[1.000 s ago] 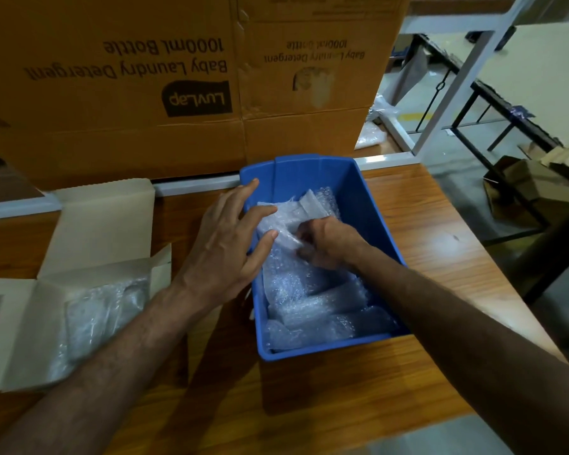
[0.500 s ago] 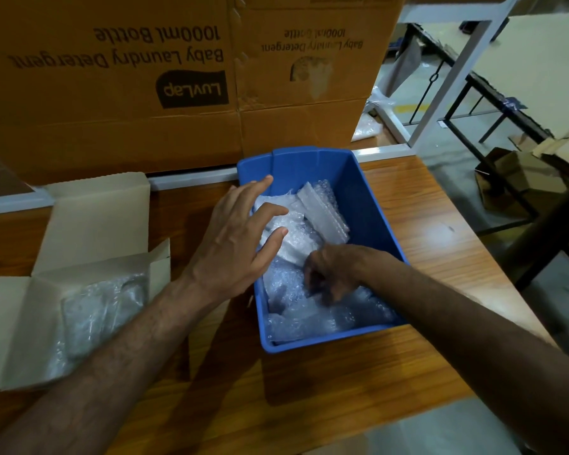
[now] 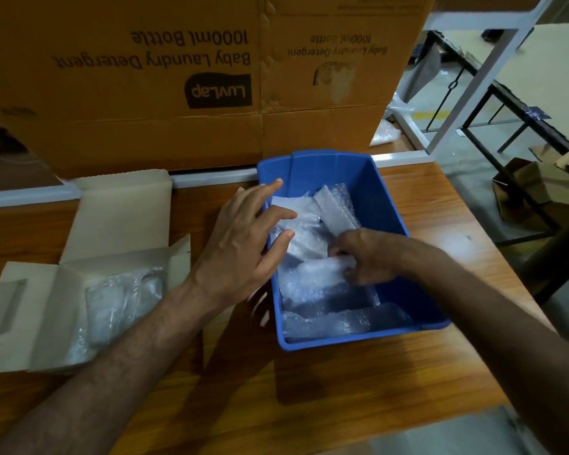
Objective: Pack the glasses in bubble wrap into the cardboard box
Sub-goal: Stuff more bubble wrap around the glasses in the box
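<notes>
Right hand (image 3: 363,257) grips a bubble-wrapped glass (image 3: 312,274) inside the blue bin (image 3: 388,205). Left hand (image 3: 243,241) open, fingers spread over the bin's left rim, touching wrap. Cardboard box (image 3: 63,290) at left on the bench (image 3: 342,382), one wrapped piece inside.

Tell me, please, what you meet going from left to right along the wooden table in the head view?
Open cardboard box with bubble-wrapped glasses inside → left hand → blue bin → metal table frame off to the right.
</notes>
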Tool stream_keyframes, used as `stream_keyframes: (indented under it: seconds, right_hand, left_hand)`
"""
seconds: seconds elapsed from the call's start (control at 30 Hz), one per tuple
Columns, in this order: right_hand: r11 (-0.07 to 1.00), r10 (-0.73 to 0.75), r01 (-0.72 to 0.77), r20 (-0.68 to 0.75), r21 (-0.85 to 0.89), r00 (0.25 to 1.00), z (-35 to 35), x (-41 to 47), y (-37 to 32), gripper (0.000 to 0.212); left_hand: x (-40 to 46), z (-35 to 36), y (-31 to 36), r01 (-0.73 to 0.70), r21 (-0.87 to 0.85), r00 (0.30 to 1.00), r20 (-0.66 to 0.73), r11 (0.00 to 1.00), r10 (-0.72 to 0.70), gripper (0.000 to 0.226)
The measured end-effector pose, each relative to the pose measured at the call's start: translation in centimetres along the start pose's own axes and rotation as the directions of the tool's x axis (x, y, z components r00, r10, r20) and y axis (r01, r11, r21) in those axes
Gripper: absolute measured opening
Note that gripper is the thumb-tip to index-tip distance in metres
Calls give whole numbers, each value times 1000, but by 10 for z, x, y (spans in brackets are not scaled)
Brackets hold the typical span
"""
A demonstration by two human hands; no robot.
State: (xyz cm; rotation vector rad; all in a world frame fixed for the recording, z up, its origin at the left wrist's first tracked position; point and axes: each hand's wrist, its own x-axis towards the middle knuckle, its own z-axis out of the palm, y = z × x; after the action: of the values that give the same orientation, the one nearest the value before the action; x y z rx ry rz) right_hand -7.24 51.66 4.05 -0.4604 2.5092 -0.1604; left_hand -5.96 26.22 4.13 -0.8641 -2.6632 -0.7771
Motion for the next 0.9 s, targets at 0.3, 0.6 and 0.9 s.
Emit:
stream_keyframes:
  seconds: [0.3, 0.6, 0.9]
  right_hand:
    - [964, -259, 184, -530, -190, 807, -45, -20, -86, 21]
    - [922, -348, 172, -547, -348, 762, -37, 20, -208, 57]
    - [928, -332, 98, -676, -360, 658, 6, 56, -271, 69]
  left_hand:
    - [-32, -58, -5, 129, -185, 991, 0, 974, -132, 67]
    - [-81, -118, -72, 116, 18, 991, -66, 993, -115, 64]
    - [-136, -150, -138, 339, -348, 935, 26, 874, -353, 61]
